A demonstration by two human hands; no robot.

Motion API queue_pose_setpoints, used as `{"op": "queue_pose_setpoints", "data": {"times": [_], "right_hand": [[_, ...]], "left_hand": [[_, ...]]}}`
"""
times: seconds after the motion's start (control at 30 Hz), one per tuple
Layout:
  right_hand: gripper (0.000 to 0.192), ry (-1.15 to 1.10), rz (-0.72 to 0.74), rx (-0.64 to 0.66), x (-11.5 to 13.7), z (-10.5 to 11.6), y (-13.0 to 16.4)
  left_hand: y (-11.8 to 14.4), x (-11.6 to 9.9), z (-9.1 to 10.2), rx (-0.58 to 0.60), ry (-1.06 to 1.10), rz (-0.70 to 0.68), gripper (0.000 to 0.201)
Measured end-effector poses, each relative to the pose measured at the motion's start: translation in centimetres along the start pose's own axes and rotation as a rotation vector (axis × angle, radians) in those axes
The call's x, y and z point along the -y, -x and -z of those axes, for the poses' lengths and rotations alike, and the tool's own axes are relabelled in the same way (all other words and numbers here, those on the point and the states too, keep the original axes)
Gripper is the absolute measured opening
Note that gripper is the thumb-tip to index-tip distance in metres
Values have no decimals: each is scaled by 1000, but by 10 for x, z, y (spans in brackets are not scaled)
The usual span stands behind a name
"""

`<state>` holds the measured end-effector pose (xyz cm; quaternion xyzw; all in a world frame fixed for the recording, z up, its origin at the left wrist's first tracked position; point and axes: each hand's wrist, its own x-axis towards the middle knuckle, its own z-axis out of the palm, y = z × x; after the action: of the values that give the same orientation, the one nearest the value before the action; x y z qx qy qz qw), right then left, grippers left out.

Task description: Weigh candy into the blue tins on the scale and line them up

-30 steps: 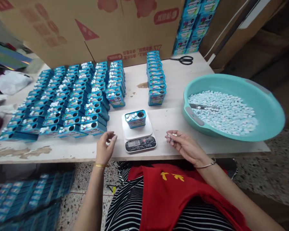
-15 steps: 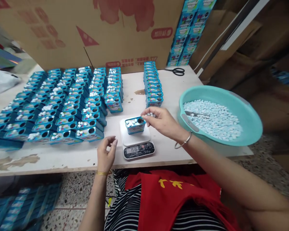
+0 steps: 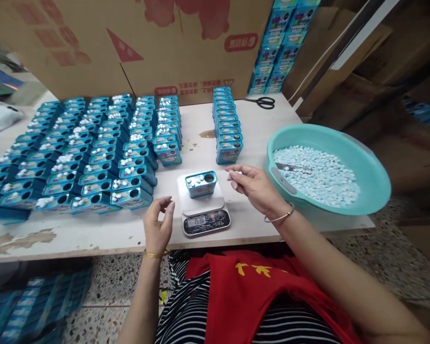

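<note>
So I was standing right there watching the person at the table. One blue tin sat on a small white kitchen scale near the front edge, open on top with a few pale candies showing in it and a round hole at its right end. The scale's display was lit but I couldn't read the digits.

The right hand hovered just right of the tin, not touching it, fingers pinched together around a small pale candy or two at the tips. So closed, gripping candy, as far as I could tell. The left hand was off to the left of the scale near the table edge, fingers curled in loosely with thumb and forefinger close together. Didn't look like anything was in it, but I honestly couldn't tell for sure.

To the right sat a big teal basin full of little pale blue and white candies, with a scoop lying in them. The left half of the table was covered in rows of the same blue tins, and another single column of tins ran back behind the scale. Scissors lay at the far edge, by a big cardboard box.
</note>
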<state>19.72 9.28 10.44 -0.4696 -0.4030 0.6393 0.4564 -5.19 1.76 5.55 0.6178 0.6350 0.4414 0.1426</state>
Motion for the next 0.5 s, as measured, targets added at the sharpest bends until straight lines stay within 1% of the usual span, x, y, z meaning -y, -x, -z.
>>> {"op": "queue_pose_setpoints", "data": {"times": [0.07, 0.13, 0.23, 0.27, 0.33, 0.5], "right_hand": [[34, -109, -117, -75, -22, 19, 8], [35, -174, -204, -150, -44, 34, 18], [35, -219, -262, -212, -69, 48, 33], [35, -228, -268, -219, -74, 50, 37], [36, -243, -270, -233, -80, 52, 43], [36, -264, -249, -247, -86, 54, 48]], "left_hand": [[6, 3, -2, -34, -22, -22, 18], [14, 3, -6, -30, -49, -73, 18], [28, -2, -15, 78, -64, -140, 18], [32, -4, -18, 112, -69, -147, 18], [37, -9, -23, 129, -96, -138, 16], [36, -19, -28, 81, -198, -104, 15]]}}
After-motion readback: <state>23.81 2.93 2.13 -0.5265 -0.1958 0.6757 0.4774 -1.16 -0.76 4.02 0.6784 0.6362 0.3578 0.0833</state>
